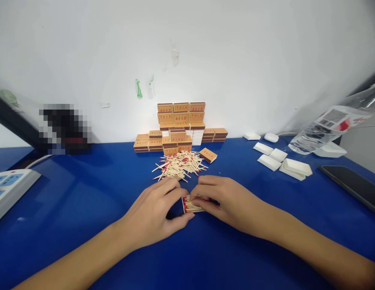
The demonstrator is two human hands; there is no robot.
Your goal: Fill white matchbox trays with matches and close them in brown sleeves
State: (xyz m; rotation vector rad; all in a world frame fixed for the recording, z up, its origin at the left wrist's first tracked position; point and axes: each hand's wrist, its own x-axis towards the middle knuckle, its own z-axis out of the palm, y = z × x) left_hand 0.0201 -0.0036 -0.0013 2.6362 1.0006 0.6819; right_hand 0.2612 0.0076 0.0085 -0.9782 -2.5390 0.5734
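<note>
As left hand [154, 213], right hand [226, 201] pinch it, tray [183, 204] holds matches [192, 206]

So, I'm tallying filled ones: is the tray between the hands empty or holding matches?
Holding matches: red-tipped sticks lie in the tray held by left hand and right hand. Cannot tell if full.

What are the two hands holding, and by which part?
A small tray of matches. The left hand grips it at its left end, and the right hand has its fingers over the right end.
</note>
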